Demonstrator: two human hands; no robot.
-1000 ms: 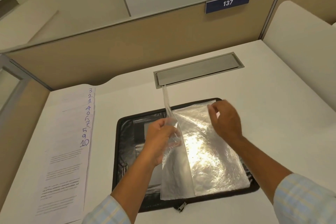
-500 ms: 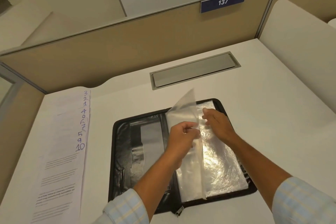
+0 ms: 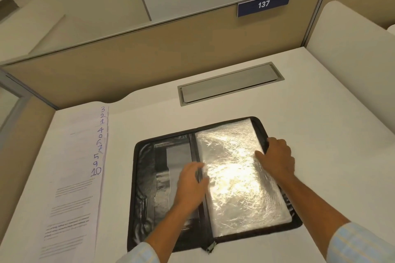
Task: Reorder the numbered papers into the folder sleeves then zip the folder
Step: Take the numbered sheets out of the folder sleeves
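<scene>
A black zip folder (image 3: pixel 145 179) lies open on the white desk. Its right half carries a flat stack of clear plastic sleeves (image 3: pixel 237 168) that glare under the light. My left hand (image 3: pixel 190 183) rests with relaxed fingers on the folder's spine, fingertips at the left edge of the sleeves. My right hand (image 3: pixel 275 156) lies on the right edge of the sleeve stack, fingers spread and pressing down. The numbered papers (image 3: pixel 81 162) are fanned out in a stack at the left of the desk, blue handwritten numbers showing at their right corners. The zip pull (image 3: pixel 211 246) sits at the folder's near edge.
A grey cable hatch (image 3: pixel 230 83) is set into the desk behind the folder. A beige partition (image 3: pixel 149 53) with a blue plate reading 137 closes off the back. A white side panel (image 3: pixel 352 45) stands at the right.
The sleeve that my left hand held upright has gone down flat onto the right-hand stack. My left hand has let go and dropped to the spine; my right hand moved to the stack's right edge.
</scene>
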